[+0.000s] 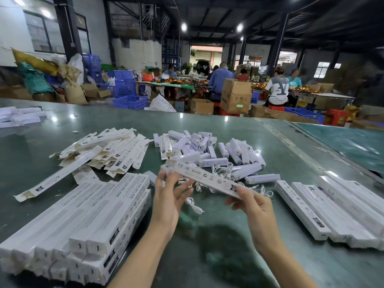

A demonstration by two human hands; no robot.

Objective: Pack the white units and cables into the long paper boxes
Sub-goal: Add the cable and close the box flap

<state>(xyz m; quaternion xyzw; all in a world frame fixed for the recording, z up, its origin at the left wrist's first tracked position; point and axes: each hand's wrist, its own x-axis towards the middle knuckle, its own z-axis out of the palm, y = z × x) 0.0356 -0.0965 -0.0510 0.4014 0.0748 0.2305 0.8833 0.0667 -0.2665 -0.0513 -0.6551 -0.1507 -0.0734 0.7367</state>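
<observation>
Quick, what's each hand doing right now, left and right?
Left hand: open, straight fingers touching the far end of the long white printed paper box.
Right hand: holding the near end of that box, fingers curled round it.

This is a factory packing hall. A long green desk carries heaps of flat paper boxes, loose white units and rows of packed boxes. Beyond it, workers sit on red stools at other long tables, among cardboard cartons, blue plastic crates and stuffed sacks. Overhead run dark steel beams with bright hanging lamps, and an open loading doorway shows at the far end.
</observation>
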